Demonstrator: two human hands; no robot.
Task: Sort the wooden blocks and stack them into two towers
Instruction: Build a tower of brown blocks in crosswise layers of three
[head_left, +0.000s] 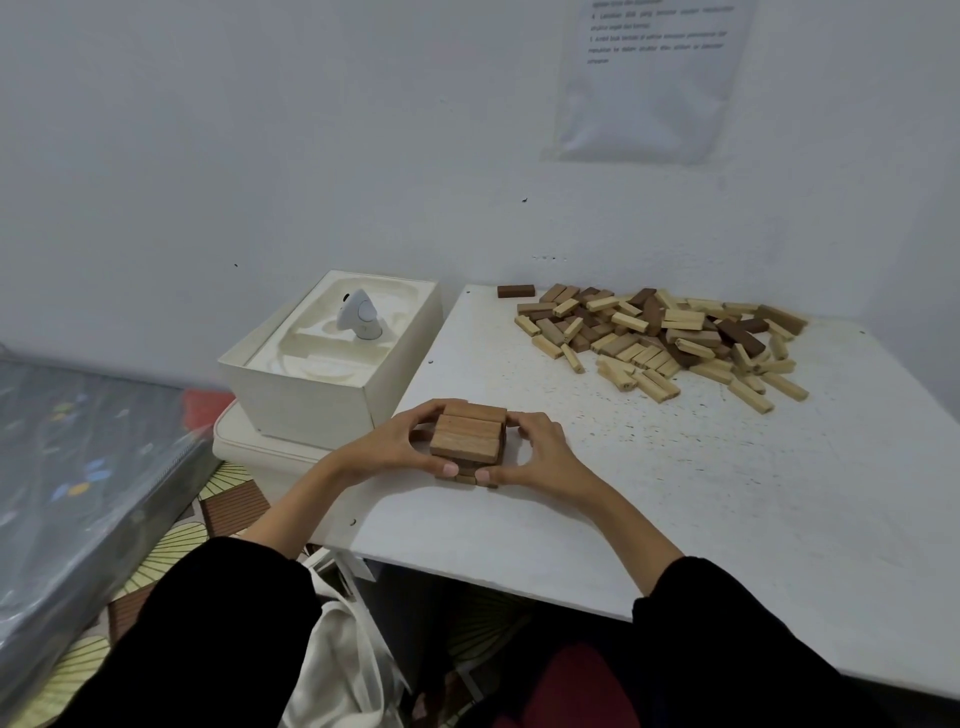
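Hands curl round the short brown block tower: left hand on its left side, right hand on its right. It stands at the near left of the white worktop. A big pile of light and dark blocks lies far right.

From the short stack the table is open toward 3 o'clock; the loose block pile fills 1 o'clock, and the white box stands close at 11 o'clock
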